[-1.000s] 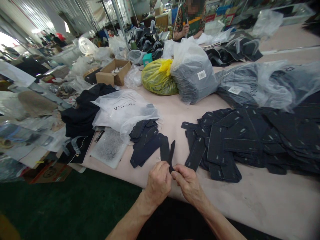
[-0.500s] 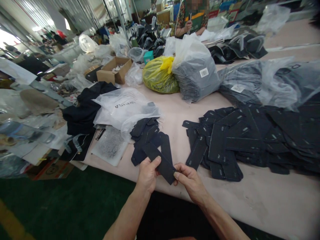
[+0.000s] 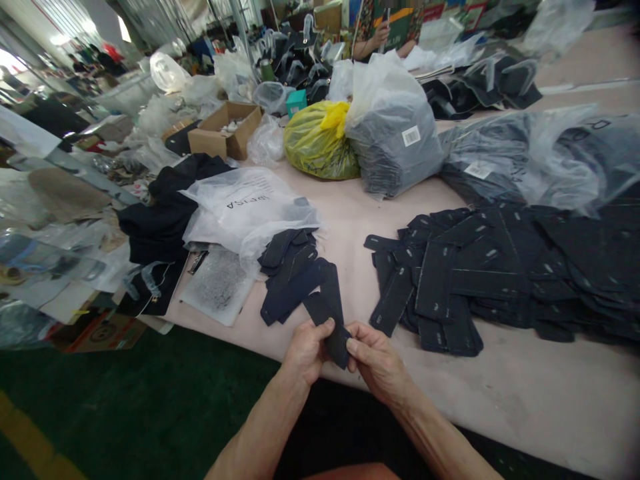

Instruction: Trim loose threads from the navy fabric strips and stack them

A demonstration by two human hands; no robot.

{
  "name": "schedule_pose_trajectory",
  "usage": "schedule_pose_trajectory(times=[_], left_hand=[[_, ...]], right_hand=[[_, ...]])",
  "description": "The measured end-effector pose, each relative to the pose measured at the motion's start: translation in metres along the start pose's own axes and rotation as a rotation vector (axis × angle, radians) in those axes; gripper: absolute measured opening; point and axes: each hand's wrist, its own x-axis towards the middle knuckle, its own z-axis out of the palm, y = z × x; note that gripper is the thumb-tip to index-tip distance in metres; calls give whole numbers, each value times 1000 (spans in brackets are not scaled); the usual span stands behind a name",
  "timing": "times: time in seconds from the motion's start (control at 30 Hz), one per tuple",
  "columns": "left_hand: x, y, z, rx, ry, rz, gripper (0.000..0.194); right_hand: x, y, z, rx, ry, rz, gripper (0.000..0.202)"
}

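Observation:
One dark fabric strip (image 3: 336, 346) is held at the table's front edge between both hands. My left hand (image 3: 309, 347) pinches its left side, thumb on top. The fingers of my right hand (image 3: 371, 350) are closed on its right edge near the lower end. Just beyond lies a small pile of similar dark pieces (image 3: 287, 283), partly under a white plastic bag (image 3: 245, 210). To the right, a large heap of dark pieces with small pale marks (image 3: 487, 273) spreads over the pink table (image 3: 545, 393).
A speckled translucent sheet (image 3: 219, 285) lies left of the small pile. Behind stand a cardboard box (image 3: 225, 133), a yellow bag (image 3: 320, 143) and filled clear bags (image 3: 395, 133). Across the table, a person's hand (image 3: 381, 33) holds something thin.
My left hand has shifted right, closer to my right hand. The held strip has turned steeper and now points more toward me. The camera view has moved slightly.

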Motion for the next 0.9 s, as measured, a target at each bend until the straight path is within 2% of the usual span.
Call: schedule_pose_trajectory(times=[0.07, 0.13, 0.23, 0.27, 0.3, 0.37, 0.4, 0.47, 0.5, 0.6, 0.73, 0.9], left_hand=[[-4, 7, -4, 209, 2, 29, 47], [-8, 14, -8, 415, 125, 182, 49], [-16, 22, -12, 719, 439, 635, 55], [-19, 24, -12, 828, 505, 794, 52], [-22, 24, -11, 935, 517, 925, 43], [-31, 23, -9, 1097, 389, 1079, 13], [-35, 22, -8, 1140, 289, 1102, 6], [-44, 20, -5, 1162, 129, 1083, 15], [-47, 19, -3, 1155, 86, 1057, 16], [-54, 16, -1, 1131, 45, 993, 16], [-55, 15, -2, 1086, 21, 973, 18], [-57, 23, -2, 1009, -10, 867, 15]], right_hand=[[0, 0, -4, -37, -18, -11, 28], [0, 1, -8, -91, -21, -28, 27], [0, 5, -13, -161, -2, -36, 26], [0, 7, -14, -177, 2, -38, 26], [1, 8, -14, -188, 6, -41, 26], [1, 10, -13, -198, 11, -52, 25], [1, 10, -13, -201, 12, -56, 24], [2, 9, -11, -201, 11, -59, 24], [2, 9, -11, -200, 11, -60, 24], [1, 7, -11, -191, 21, -65, 24], [0, 8, -10, -228, 49, -87, 23], [-3, 4, -5, -307, 42, -94, 21]])
